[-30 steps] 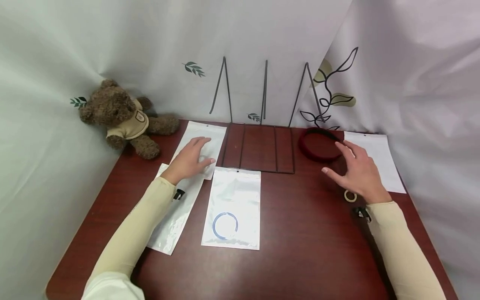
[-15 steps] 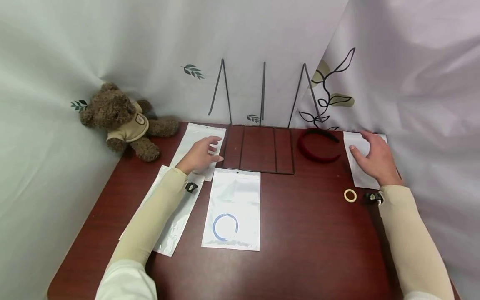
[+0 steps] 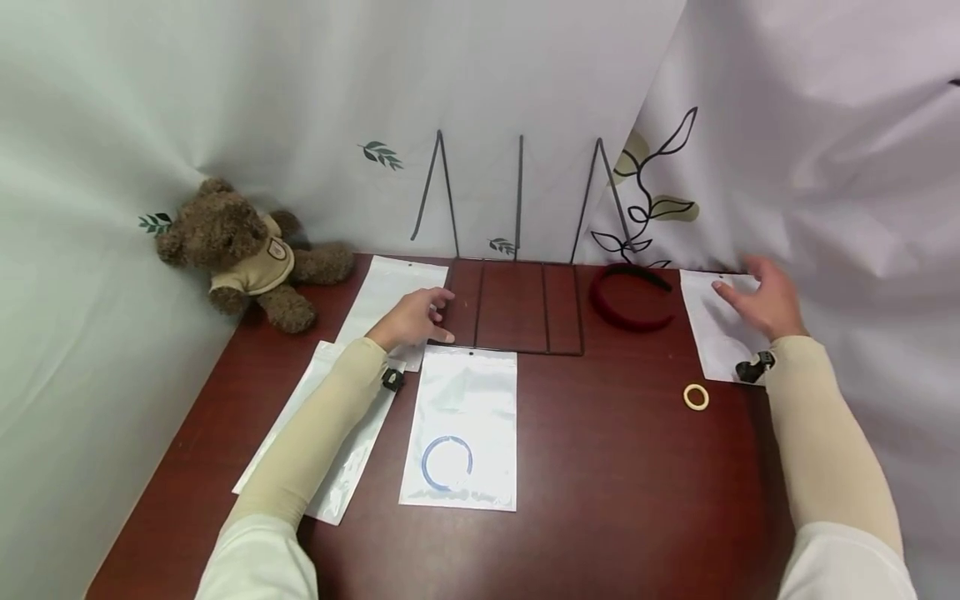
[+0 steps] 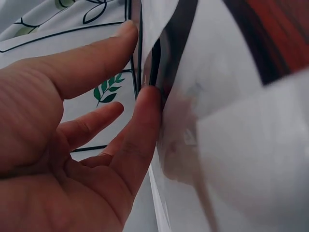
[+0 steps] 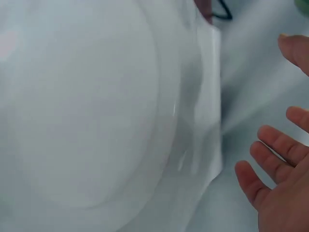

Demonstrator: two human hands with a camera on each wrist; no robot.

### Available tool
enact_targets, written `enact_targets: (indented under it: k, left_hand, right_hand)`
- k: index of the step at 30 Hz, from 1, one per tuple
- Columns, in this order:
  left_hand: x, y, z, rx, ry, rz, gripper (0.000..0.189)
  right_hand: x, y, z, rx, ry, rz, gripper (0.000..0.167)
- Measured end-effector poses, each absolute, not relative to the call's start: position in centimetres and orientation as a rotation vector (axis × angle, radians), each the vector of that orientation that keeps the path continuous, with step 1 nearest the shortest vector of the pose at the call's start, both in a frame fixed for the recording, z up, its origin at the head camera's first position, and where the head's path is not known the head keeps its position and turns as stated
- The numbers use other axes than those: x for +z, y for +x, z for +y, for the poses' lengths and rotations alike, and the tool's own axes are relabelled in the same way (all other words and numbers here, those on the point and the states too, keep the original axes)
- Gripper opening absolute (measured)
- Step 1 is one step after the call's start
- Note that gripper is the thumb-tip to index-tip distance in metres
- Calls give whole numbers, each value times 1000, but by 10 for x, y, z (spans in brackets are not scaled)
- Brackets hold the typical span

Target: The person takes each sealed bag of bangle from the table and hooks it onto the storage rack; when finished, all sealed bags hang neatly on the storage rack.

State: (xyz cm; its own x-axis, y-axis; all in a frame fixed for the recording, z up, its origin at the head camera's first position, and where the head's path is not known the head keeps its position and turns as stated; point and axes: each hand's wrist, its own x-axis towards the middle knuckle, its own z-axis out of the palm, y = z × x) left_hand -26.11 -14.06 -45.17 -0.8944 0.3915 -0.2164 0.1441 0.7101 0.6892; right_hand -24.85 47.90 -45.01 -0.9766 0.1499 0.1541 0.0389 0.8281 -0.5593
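In the head view my left hand [image 3: 412,318] hovers over the back-left white zip bag [image 3: 390,287], its fingertips by the left side of a black wire rack [image 3: 527,350]. Thumb and fingers are spread apart in the left wrist view, one fingertip right at the edge of a glossy plastic bag [image 4: 251,159]. At the right, my right hand [image 3: 776,302] is held above another white bag [image 3: 705,321], holding nothing. A large round outline shows through that bag [image 5: 87,106] in the right wrist view, with the relaxed fingers [image 5: 275,164] apart from it.
A bag with a blue ring [image 3: 447,462] lies front centre; another bag [image 3: 337,492] lies under my left forearm. A dark red headband [image 3: 622,321] and a cream ring [image 3: 696,397] lie at the right. A teddy bear [image 3: 258,267] sits back left, against the white curtain [image 3: 300,83].
My left hand has moved right and slightly toward me, to the rack's left side. My right hand has moved right, from beside the headband to over the right bag.
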Motion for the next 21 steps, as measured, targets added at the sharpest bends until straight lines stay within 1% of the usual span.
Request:
enact_targets:
  k: [7, 11, 16, 21]
  left_hand:
    - [-455, -259, -144, 913, 470, 2543, 101]
    - [-458, -258, -146, 909, 484, 2515, 108]
    - [-460, -261, -147, 895, 485, 2521, 109]
    - [-458, -264, -147, 901, 489, 2529, 99]
  right_hand:
    - [-465, -256, 499, 894, -266, -2958, 108]
    - [-470, -257, 506, 833, -279, -3022, 110]
    - [-472, -259, 508, 731, -235, -3075, 112]
    - [-472, -261, 508, 636, -236, -3074, 110]
